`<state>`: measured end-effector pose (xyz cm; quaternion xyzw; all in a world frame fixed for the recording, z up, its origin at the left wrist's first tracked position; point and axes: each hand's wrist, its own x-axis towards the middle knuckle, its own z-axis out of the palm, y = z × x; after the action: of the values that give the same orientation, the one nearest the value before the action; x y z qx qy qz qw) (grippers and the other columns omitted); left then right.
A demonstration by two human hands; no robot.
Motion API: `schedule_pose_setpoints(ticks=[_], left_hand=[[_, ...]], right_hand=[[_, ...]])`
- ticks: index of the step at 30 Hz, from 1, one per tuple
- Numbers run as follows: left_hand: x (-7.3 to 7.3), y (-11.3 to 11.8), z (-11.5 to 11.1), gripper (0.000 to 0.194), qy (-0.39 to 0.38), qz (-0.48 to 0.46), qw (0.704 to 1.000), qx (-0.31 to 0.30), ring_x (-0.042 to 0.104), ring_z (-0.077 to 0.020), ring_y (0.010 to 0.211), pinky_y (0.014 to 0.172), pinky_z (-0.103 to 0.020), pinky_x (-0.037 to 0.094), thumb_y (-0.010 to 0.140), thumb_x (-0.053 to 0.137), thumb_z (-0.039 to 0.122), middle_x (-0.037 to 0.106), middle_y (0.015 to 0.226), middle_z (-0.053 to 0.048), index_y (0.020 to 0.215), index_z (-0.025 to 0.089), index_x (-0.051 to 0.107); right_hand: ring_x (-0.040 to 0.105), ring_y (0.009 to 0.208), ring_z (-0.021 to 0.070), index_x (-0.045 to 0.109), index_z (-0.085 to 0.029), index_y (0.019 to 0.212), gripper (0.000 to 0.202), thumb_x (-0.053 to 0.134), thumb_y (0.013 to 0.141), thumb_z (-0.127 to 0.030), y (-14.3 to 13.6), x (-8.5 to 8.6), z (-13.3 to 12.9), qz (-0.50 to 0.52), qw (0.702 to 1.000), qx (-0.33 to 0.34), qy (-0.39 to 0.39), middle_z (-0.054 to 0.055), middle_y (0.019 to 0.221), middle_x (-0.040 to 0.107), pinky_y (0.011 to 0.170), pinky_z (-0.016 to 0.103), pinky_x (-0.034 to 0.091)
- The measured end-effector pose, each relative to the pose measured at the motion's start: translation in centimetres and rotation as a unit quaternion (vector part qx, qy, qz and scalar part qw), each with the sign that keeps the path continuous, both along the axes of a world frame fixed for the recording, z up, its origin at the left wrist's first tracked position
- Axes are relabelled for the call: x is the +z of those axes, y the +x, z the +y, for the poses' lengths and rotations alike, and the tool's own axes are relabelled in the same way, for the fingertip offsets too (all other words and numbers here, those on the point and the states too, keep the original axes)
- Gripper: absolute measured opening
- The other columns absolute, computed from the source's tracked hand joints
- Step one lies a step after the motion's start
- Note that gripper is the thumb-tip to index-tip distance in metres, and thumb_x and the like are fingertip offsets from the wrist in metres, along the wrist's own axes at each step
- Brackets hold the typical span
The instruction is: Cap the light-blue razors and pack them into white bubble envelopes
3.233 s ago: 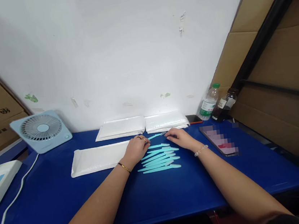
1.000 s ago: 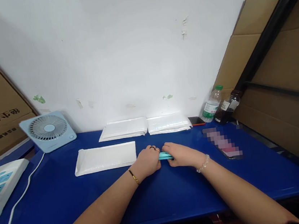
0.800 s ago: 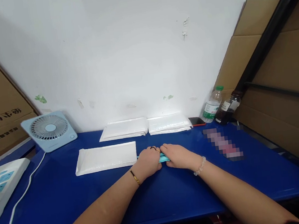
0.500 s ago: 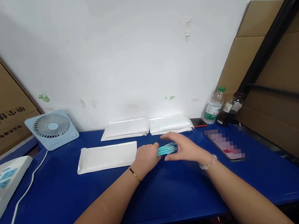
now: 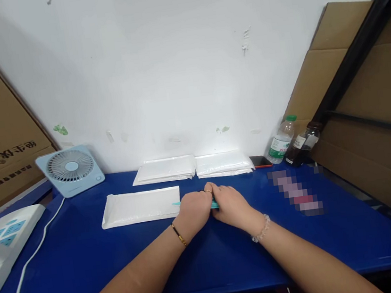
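Head view: what have the hands got?

The left hand [image 5: 195,211] is curled firmly round a bundle of turquoise eyebrow razors [image 5: 214,204], whose ends show on both sides. The right hand [image 5: 232,206] has its fingers curled in, touching the left at the bundle's 3 o'clock end; whether it grips, I can't tell.

How many razors?

Can't count them; the hands cover most.

Anything in the way?

One white padded mailer [image 5: 140,206] just beside, at 9 o'clock; razor tips overlap its 3 o'clock edge in view.

Farther out?

Two mailer stacks, layers too merged to count: a left stack [image 5: 166,169] at 11 and a right stack [image 5: 223,163] at 1. Two phones: an orange-edged phone [image 5: 261,161] at 2, a pixelated phone [image 5: 296,193] at 3. Two bottles at 2: a green-capped water bottle [image 5: 280,141] and a dark-filled bottle [image 5: 302,145].

And the rest?

One light-blue fan [image 5: 71,166] at 10, one white power strip [image 5: 12,235] at 9.
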<state>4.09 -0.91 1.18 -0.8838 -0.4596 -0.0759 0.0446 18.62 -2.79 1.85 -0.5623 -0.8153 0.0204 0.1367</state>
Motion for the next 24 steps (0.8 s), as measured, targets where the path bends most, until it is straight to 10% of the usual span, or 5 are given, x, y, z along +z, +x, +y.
schedule_pose_setpoints(ticks=[6,12,19,21,24], left_hand=[[2.4,-3.5,1.6,0.072,-0.082,-0.116,0.988,-0.052,0.061,-0.0257,0.096,0.081,-0.032,0.047,0.067,0.067,0.048,0.064,0.107,-0.010,0.128,0.017,0.042],[2.5,-12.6,7.2,0.081,-0.180,-0.033,0.970,0.162,0.043,-0.0365,0.122,0.094,-0.045,0.039,0.063,0.061,0.060,0.053,0.130,-0.016,0.129,0.016,0.047],[1.6,-13.7,8.1,0.046,-0.259,-0.180,0.938,0.143,0.061,-0.0295,0.094,0.081,-0.036,0.047,0.062,0.062,0.055,0.067,0.098,-0.008,0.091,0.019,0.064],[2.1,-12.8,7.9,0.044,-0.236,-0.338,0.899,0.148,0.062,-0.0256,0.087,0.077,-0.034,0.049,0.070,0.057,0.054,0.067,0.092,-0.006,0.095,0.018,0.062],[2.4,-11.4,7.8,0.054,-0.206,-0.591,0.762,0.164,0.064,-0.0204,0.085,0.074,-0.033,0.053,0.076,0.055,0.042,0.064,0.105,-0.007,0.124,0.020,0.044]], right_hand=[[0.064,0.082,0.0224,0.057,-0.019,0.096,0.015,0.049,0.084,-0.021,1.0,0.2,0.8,-0.124,0.989,-0.058,-0.062,0.009,0.090,0.067,0.067,0.028,0.041],[0.062,0.075,0.0187,0.059,-0.022,0.089,0.013,0.048,0.087,-0.029,4.3,0.5,2.1,-0.093,0.990,-0.085,-0.070,0.004,0.085,0.067,0.057,0.024,0.033],[0.059,0.069,0.0157,0.061,-0.021,0.086,0.014,0.050,0.086,-0.029,5.5,0.4,2.3,0.015,0.997,-0.058,-0.044,0.003,0.078,0.066,0.055,0.022,0.030],[0.059,0.069,0.0158,0.062,-0.021,0.088,0.015,0.050,0.085,-0.030,6.0,0.4,2.4,0.040,0.997,-0.066,-0.028,0.003,0.080,0.067,0.055,0.022,0.030],[0.058,0.068,0.0163,0.063,-0.021,0.087,0.017,0.050,0.085,-0.032,7.0,0.6,2.7,0.071,0.994,-0.085,0.003,0.004,0.079,0.067,0.056,0.022,0.032]])
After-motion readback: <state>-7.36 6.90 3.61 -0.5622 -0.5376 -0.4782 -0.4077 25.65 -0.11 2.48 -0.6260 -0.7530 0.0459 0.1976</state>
